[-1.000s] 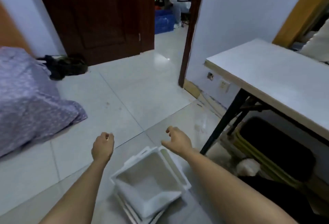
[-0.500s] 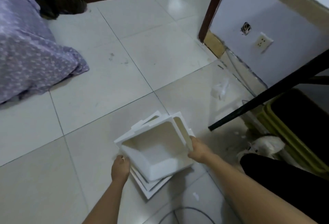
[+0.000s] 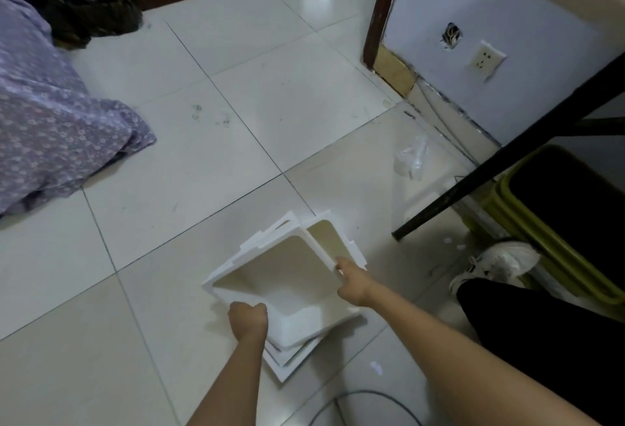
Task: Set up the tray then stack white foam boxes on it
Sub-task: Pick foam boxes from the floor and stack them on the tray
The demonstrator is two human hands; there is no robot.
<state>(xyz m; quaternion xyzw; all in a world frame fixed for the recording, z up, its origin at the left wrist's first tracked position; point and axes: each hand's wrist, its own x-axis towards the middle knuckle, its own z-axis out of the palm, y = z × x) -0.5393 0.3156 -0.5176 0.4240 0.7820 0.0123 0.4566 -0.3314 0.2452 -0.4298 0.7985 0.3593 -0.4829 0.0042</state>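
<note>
An open white foam box (image 3: 280, 276) sits on the tiled floor in the lower middle, tilted on top of flat white foam pieces (image 3: 287, 363) that stick out beneath it. A second white foam piece (image 3: 333, 239) stands against its right wall. My left hand (image 3: 248, 320) grips the box's near left rim. On the right rim, my right hand (image 3: 351, 281) is closed over the edge. No tray is in sight.
A purple patterned blanket (image 3: 50, 114) lies at the left. A black table leg (image 3: 500, 161) slants across the right, with a yellow-green bin (image 3: 554, 222) and white bag (image 3: 500, 263) behind it. Crumpled clear plastic (image 3: 411, 158) lies by the wall. A cable (image 3: 368, 395) curls on the floor near me.
My view dropped from the room and table down to the floor. Both hands moved from hovering open above the foam box to gripping its rims, and the box now tilts slightly.
</note>
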